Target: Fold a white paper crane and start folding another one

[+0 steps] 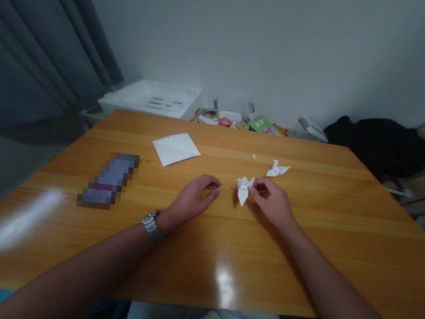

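Note:
A white folded paper crane (243, 189) is pinched between the thumb and fingers of my right hand (272, 201), just above the wooden table. One pointed wing hangs toward me. To the left of the crane, my left hand (197, 199) holds nothing; its fingers are curved, with a small gap between thumb and fingertips. A metal watch (152, 225) is on my left wrist. Behind my right hand lies a second white paper crane (278, 169), and a tiny paper scrap (255, 156) is near it.
A white sheet with a perforated edge (176, 149) lies on the wooden table (193, 260). At the left is a pixelated, dark flat object (108, 178). Beyond the far edge are a white tray (158, 97), a green packet (264, 125) and a black bundle (379, 142).

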